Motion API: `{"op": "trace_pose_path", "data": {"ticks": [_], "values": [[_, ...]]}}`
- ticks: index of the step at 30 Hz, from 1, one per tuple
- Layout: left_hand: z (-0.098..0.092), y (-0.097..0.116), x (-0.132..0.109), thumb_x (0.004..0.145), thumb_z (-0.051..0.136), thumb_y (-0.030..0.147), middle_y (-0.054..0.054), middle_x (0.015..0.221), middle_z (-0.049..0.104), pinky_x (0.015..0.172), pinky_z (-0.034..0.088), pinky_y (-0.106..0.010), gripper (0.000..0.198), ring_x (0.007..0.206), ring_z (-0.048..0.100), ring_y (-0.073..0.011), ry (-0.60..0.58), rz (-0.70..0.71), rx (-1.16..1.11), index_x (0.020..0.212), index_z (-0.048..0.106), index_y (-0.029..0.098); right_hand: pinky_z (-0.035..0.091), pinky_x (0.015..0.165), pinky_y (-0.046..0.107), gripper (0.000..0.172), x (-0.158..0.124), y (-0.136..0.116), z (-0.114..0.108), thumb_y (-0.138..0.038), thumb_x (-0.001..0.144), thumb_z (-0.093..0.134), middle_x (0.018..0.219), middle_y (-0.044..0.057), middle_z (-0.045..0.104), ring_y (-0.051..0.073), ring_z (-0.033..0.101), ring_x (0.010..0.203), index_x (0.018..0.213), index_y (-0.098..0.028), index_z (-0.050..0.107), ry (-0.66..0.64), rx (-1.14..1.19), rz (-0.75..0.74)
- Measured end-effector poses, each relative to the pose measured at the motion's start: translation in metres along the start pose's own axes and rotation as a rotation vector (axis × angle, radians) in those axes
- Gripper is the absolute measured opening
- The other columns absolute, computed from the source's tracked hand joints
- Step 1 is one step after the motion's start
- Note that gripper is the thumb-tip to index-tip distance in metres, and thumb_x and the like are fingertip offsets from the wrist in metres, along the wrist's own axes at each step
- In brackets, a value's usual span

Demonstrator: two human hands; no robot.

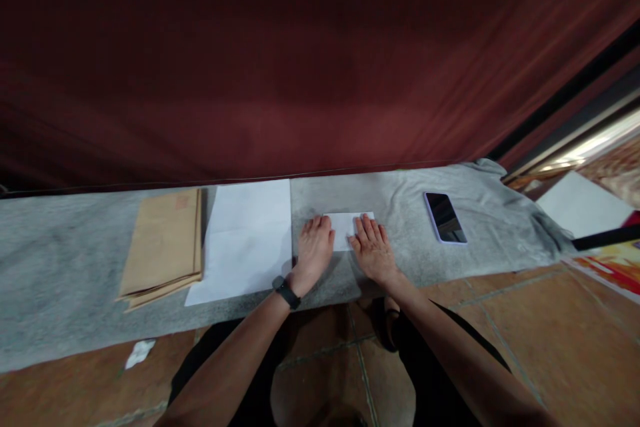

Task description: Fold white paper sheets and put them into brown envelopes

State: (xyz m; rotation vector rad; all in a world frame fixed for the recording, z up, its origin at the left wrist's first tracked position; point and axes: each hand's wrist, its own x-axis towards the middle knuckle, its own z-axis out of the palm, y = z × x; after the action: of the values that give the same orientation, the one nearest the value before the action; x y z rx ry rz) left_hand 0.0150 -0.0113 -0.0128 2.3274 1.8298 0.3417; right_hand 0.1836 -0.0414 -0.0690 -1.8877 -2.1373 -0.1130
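Observation:
A small white folded sheet of paper point(342, 232) lies flat on the grey cloth between my hands. My left hand point(315, 245), with a dark watch point(287, 292) on its wrist, rests at the paper's left end, fingers bent slightly and laid down on its edge. Over the right end my right hand point(373, 248) is spread flat, fingertips on the paper. Left of my left hand lies a larger stack of white paper point(253, 237), and beyond it a pile of brown envelopes point(165, 240).
The grey cloth point(400, 267) covers a long narrow surface against a dark red curtain-like backdrop point(320, 80). To the right lies a phone point(446, 218) with a purple case. A crumpled white tissue point(140, 353) is on the tiled floor point(330, 387).

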Motion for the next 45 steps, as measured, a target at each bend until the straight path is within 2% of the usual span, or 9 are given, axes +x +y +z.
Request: {"op": "trace_pose_path", "data": {"ticks": [4, 8, 13, 25, 29, 33, 39, 42, 45], "values": [[0.021, 0.014, -0.013, 0.103, 0.037, 0.037, -0.014, 0.156, 0.044, 0.120, 0.032, -0.043, 0.049, 0.147, 0.037, -0.0252, 0.019, 0.267, -0.049, 0.147, 0.044, 0.015, 0.026, 0.119, 0.051, 0.056, -0.001, 0.002, 0.001, -0.035, 0.105, 0.032, 0.162, 0.015, 0.034, 0.030, 0.032, 0.148, 0.156, -0.013, 0.034, -0.021, -0.004, -0.015], [0.036, 0.017, -0.024, 0.104, 0.028, 0.051, -0.015, 0.163, 0.032, 0.125, 0.022, -0.046, 0.067, 0.153, 0.023, -0.0262, -0.003, 0.338, 0.018, 0.156, 0.029, 0.009, 0.025, 0.120, 0.050, 0.055, -0.003, 0.004, 0.003, -0.032, 0.104, 0.032, 0.163, 0.013, 0.033, 0.029, 0.030, 0.150, 0.156, -0.014, 0.035, -0.027, -0.022, -0.035], [0.039, 0.008, -0.027, 0.102, 0.030, 0.057, -0.017, 0.163, 0.030, 0.125, 0.021, -0.045, 0.072, 0.154, 0.020, -0.0268, 0.001, 0.334, 0.068, 0.155, 0.031, 0.007, 0.025, 0.120, 0.049, 0.054, -0.003, 0.006, 0.000, -0.033, 0.105, 0.031, 0.163, 0.014, 0.032, 0.030, 0.031, 0.149, 0.156, -0.013, 0.036, -0.055, -0.045, -0.023], [0.031, -0.007, -0.029, 0.102, 0.036, 0.040, -0.019, 0.162, 0.029, 0.125, 0.022, -0.045, 0.063, 0.153, 0.021, -0.0273, -0.002, 0.210, 0.091, 0.153, 0.033, 0.004, 0.030, 0.117, 0.052, 0.054, -0.007, 0.044, -0.009, -0.033, 0.105, 0.028, 0.160, 0.013, 0.038, 0.032, 0.038, 0.145, 0.155, -0.018, 0.038, -0.045, -0.091, 0.119], [0.029, -0.006, -0.029, 0.100, 0.036, 0.037, -0.017, 0.162, 0.030, 0.125, 0.022, -0.047, 0.063, 0.153, 0.023, -0.0269, -0.009, 0.159, 0.099, 0.155, 0.031, 0.007, 0.030, 0.116, 0.055, 0.055, -0.007, 0.054, -0.015, -0.032, 0.103, 0.031, 0.160, 0.016, 0.036, 0.034, 0.035, 0.146, 0.156, -0.015, 0.035, 0.008, -0.078, 0.145], [0.029, -0.003, -0.028, 0.099, 0.036, 0.035, -0.017, 0.163, 0.030, 0.125, 0.020, -0.046, 0.063, 0.153, 0.023, -0.0272, -0.016, 0.148, 0.120, 0.154, 0.032, 0.006, 0.027, 0.119, 0.053, 0.058, 0.002, 0.039, -0.023, -0.033, 0.105, 0.030, 0.163, 0.018, 0.028, 0.031, 0.028, 0.151, 0.158, -0.010, 0.029, 0.054, 0.004, 0.047], [0.030, -0.003, -0.027, 0.097, 0.037, 0.031, -0.017, 0.162, 0.031, 0.125, 0.019, -0.048, 0.064, 0.153, 0.024, -0.0278, -0.041, 0.142, 0.133, 0.156, 0.031, 0.008, 0.027, 0.123, 0.044, 0.054, 0.007, -0.009, -0.013, -0.037, 0.106, 0.031, 0.162, 0.008, 0.034, 0.022, 0.031, 0.150, 0.157, -0.019, 0.032, -0.097, 0.144, -0.243], [0.029, -0.002, -0.027, 0.098, 0.036, 0.032, -0.017, 0.162, 0.031, 0.125, 0.019, -0.047, 0.063, 0.153, 0.024, -0.0277, -0.045, 0.141, 0.142, 0.155, 0.032, 0.007, 0.026, 0.123, 0.043, 0.052, 0.006, -0.012, -0.007, -0.037, 0.106, 0.033, 0.161, 0.007, 0.037, 0.021, 0.034, 0.148, 0.155, -0.019, 0.037, -0.089, 0.117, -0.247], [0.028, -0.002, -0.027, 0.099, 0.036, 0.036, -0.018, 0.162, 0.031, 0.125, 0.019, -0.047, 0.063, 0.153, 0.024, -0.0278, -0.053, 0.148, 0.144, 0.154, 0.033, 0.005, 0.026, 0.123, 0.044, 0.052, 0.009, -0.001, -0.005, -0.036, 0.107, 0.032, 0.160, 0.008, 0.037, 0.022, 0.034, 0.148, 0.155, -0.018, 0.038, -0.067, 0.068, -0.172]]}}
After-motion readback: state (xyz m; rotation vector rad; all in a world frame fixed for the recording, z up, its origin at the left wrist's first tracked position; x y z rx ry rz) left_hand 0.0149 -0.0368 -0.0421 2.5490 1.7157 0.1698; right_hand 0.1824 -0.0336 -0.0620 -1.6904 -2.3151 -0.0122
